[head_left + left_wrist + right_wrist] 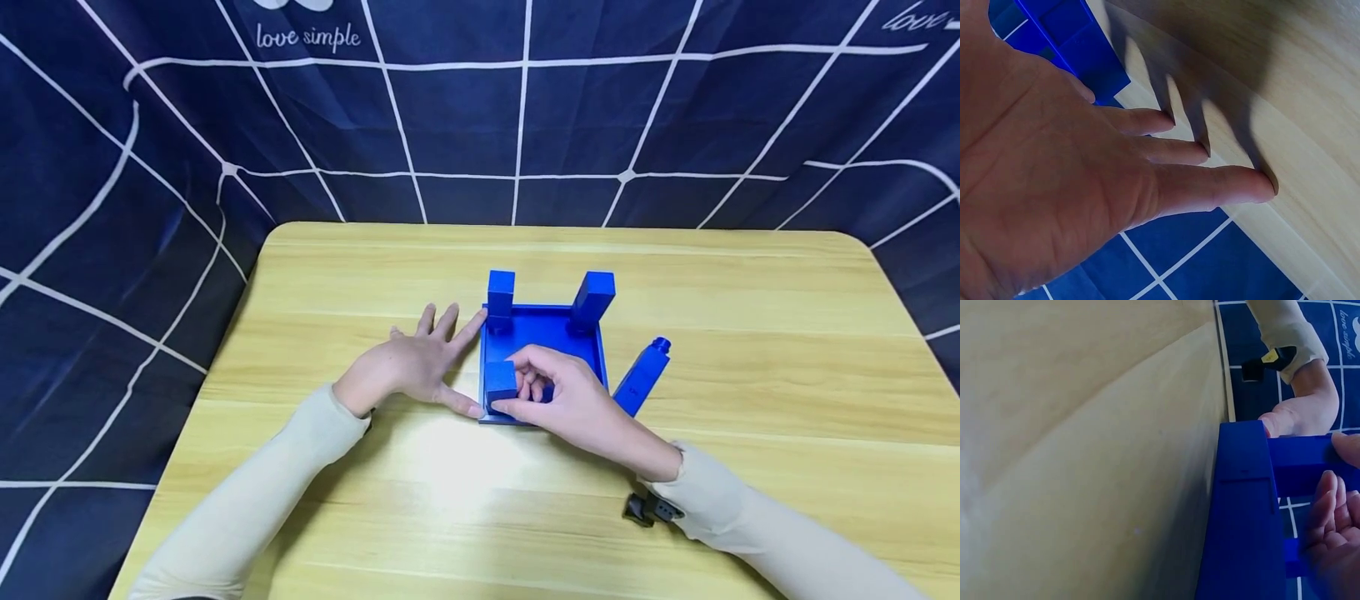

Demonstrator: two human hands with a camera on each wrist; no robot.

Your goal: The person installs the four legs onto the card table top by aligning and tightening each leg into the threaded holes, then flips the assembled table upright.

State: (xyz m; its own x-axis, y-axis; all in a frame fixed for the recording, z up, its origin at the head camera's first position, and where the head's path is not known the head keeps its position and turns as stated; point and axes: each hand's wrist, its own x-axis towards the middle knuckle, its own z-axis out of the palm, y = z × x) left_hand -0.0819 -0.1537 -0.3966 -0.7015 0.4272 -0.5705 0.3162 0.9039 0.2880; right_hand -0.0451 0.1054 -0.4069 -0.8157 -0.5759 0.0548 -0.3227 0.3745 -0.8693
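Observation:
A square blue tray-like base (543, 329) lies on the wooden table, its raised rim facing up. Blue square legs stand at three of its corners: far left (501, 292), far right (596, 293) and near left (500, 379). My right hand (581, 404) pinches the near-left leg between thumb and fingers; the right wrist view also shows this leg (1300, 456) beside the fingers. With fingers spread, my left hand (412, 365) touches the base's left edge, thumb at the near corner and index finger at the far one. The near-right corner is hidden behind my right hand.
A loose blue leg (643, 377) with a threaded end lies right of the base, partly covered by my right forearm. Under both arms spreads the wooden tabletop (787, 358). A dark blue curtain (465, 117) with white lines hangs behind the table and along its sides.

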